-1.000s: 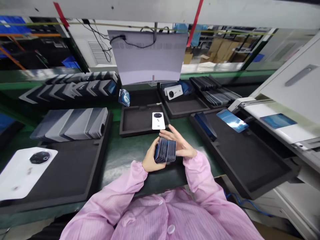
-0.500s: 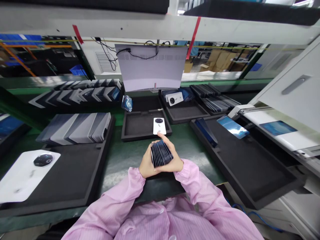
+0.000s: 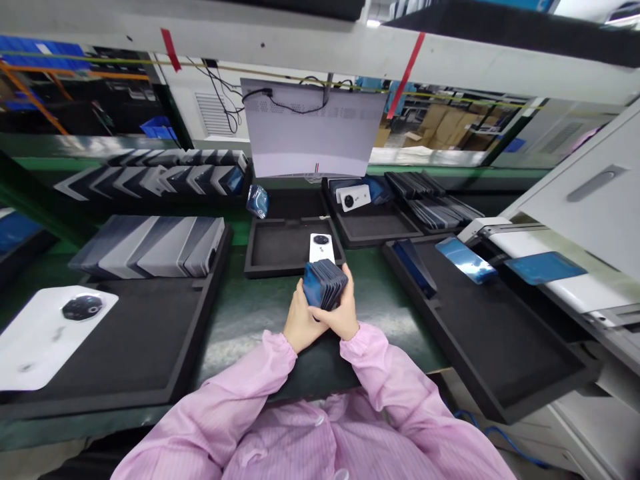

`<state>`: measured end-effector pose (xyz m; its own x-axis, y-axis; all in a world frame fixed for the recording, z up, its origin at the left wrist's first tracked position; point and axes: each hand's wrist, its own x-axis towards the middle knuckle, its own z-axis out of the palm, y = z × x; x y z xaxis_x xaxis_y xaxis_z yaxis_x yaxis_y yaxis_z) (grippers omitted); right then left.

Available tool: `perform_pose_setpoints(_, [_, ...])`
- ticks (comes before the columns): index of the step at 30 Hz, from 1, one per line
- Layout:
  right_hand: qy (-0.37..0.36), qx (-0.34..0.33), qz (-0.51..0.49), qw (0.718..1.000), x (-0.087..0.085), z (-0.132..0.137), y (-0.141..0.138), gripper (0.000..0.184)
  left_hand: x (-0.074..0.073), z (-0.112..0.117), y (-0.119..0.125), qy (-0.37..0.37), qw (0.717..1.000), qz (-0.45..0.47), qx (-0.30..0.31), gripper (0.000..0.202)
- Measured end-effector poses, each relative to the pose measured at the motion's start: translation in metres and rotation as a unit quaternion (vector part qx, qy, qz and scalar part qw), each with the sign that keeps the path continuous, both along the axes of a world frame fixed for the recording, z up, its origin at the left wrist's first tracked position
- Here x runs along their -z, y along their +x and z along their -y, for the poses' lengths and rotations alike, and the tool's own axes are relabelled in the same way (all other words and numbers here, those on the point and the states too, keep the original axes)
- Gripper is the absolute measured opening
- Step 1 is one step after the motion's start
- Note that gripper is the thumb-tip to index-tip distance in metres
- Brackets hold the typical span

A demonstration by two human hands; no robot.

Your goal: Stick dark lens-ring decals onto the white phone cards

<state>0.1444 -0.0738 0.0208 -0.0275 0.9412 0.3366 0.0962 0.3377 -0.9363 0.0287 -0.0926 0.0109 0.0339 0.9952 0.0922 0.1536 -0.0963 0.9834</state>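
Both hands hold one stack of dark thin phone-sized panels (image 3: 324, 284) upright above the green bench. My left hand (image 3: 299, 321) grips the stack from the left and below, fingers closed on it. My right hand (image 3: 344, 315) wraps round its right side, fingers curled over the top edge. Just beyond the stack a white phone back with a round black camera (image 3: 321, 247) lies on the front rim of a black foam tray (image 3: 280, 247).
A large black tray (image 3: 125, 347) at left carries a white phone back (image 3: 53, 333) and a row of grey panels (image 3: 150, 237). Another black tray (image 3: 490, 333) sits at right beside a white machine (image 3: 560, 267). A hanging monitor (image 3: 313, 130) faces me.
The stack has been gathered from a fanned, flat hold into a tight upright bundle. My right hand has closed round it from being spread over the top.
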Motion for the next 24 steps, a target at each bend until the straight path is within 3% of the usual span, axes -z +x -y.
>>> perform_pose_setpoints(3, [-0.017,0.096,0.037,0.995,-0.005,0.000,-0.002,0.114,0.000,0.000,-0.002,0.001,0.984,-0.178,-0.031,0.112])
perform_pose_setpoints(6, [-0.021,0.099,0.054,0.993,-0.011,0.000,-0.002,0.097,-0.004,0.004,-0.003,-0.013,0.973,-0.230,0.005,0.120])
perform_pose_setpoints(9, [-0.019,0.070,0.043,0.996,-0.012,-0.001,0.004,0.094,-0.007,0.009,-0.005,-0.002,0.981,-0.193,0.017,0.114])
perform_pose_setpoints(13, [0.004,-0.049,-0.049,0.998,-0.011,-0.008,0.015,0.119,-0.014,0.011,-0.013,0.005,0.997,-0.057,0.053,0.090])
perform_pose_setpoints(16, [-0.012,-0.097,-0.122,0.988,-0.010,-0.011,0.017,0.119,-0.020,0.014,-0.016,-0.030,0.995,0.026,0.097,0.080])
perform_pose_setpoints(18, [-0.039,-0.092,-0.116,0.988,-0.010,-0.008,0.013,0.117,-0.021,0.017,-0.014,-0.041,0.998,0.021,0.053,0.085])
perform_pose_setpoints(21, [-0.096,-0.020,-0.067,0.993,-0.012,0.001,0.002,0.103,-0.020,0.018,-0.013,-0.024,0.999,-0.012,-0.035,0.094])
perform_pose_setpoints(24, [-0.140,0.037,-0.052,0.988,-0.019,0.005,-0.001,0.071,-0.019,0.013,-0.016,-0.034,0.998,0.044,0.000,0.098])
